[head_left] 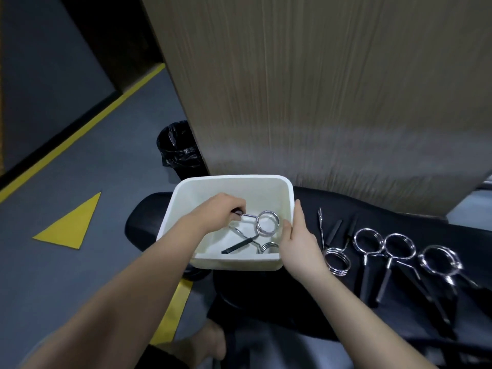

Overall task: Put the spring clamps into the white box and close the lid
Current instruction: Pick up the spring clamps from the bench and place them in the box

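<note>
1. White box: smooth, matte plastic, rectangular with rounded corners, open at the top. It sits on a black padded bench. No lid is seen on it.
2. Held spring clamp: bright chromed wire wound into a round coil, with two straight arms, one ending in a black sleeve. It hangs inside the box, above the bottom.
3. Left hand: reaches into the box from the left side. The grip is closed, fingers pinched on one handle of the held spring clamp; the coil stands just to the right of the fingers.
4. Second clamp in the box: lies on the bottom near the front wall, below the held one; only part of its coil shows.
5. Right hand: the grip is wrapped over the box's right wall, thumb inside the rim, remaining fingers outside.
6. Loose clamps: four lie in a row on the bench to the right of the box, coils shiny, handles black, clear of both hands.
7. Backdrop: a wood-grain panel behind the box; grey floor with yellow markings.
</note>
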The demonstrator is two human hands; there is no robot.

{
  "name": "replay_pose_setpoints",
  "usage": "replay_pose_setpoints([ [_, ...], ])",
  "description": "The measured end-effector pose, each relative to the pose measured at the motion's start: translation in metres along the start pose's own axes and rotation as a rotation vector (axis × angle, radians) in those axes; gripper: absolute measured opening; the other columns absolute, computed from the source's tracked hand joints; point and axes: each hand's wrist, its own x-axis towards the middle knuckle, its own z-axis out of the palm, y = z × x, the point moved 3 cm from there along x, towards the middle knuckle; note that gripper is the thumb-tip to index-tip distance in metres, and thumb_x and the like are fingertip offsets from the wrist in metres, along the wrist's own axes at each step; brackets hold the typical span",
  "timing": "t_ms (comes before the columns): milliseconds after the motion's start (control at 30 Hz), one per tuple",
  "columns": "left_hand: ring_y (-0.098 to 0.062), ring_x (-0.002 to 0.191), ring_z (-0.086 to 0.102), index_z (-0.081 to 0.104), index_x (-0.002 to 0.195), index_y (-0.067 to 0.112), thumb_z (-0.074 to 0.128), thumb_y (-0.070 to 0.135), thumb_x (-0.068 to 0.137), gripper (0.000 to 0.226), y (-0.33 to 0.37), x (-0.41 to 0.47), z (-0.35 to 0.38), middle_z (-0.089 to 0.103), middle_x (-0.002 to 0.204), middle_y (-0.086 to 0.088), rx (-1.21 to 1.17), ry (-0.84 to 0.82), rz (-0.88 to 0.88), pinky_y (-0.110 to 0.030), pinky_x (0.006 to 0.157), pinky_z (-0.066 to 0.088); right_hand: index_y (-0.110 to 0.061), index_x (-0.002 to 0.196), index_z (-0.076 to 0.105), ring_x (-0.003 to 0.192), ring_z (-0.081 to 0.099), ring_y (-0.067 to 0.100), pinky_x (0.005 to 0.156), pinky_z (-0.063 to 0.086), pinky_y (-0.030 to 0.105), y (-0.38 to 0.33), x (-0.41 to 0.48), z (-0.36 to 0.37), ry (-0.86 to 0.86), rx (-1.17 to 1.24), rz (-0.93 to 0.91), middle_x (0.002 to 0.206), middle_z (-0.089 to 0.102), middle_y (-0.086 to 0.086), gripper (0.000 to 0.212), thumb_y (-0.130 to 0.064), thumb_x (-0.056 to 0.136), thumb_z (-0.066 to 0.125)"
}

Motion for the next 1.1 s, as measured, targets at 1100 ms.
replay_pose_setpoints([
  [1100, -0.014, 0.094, 0.062, 0.066, 0.097, 0.038, 0.019, 0.073, 0.09, 0.059, 0.116, -0.111, 0.025, 0.071, 0.093, 0.013, 0.025, 0.148, -0.101, -0.033, 0.076, 0.045, -0.017, 0.135, 0.046, 0.078, 0.062, 0.026, 0.067, 0.044, 0.035, 0.014, -0.011, -0.021, 0.139, -0.003, -0.194, 0.088, 0.07, 0.006, 0.039, -0.025, 0.098, 0.037],
])
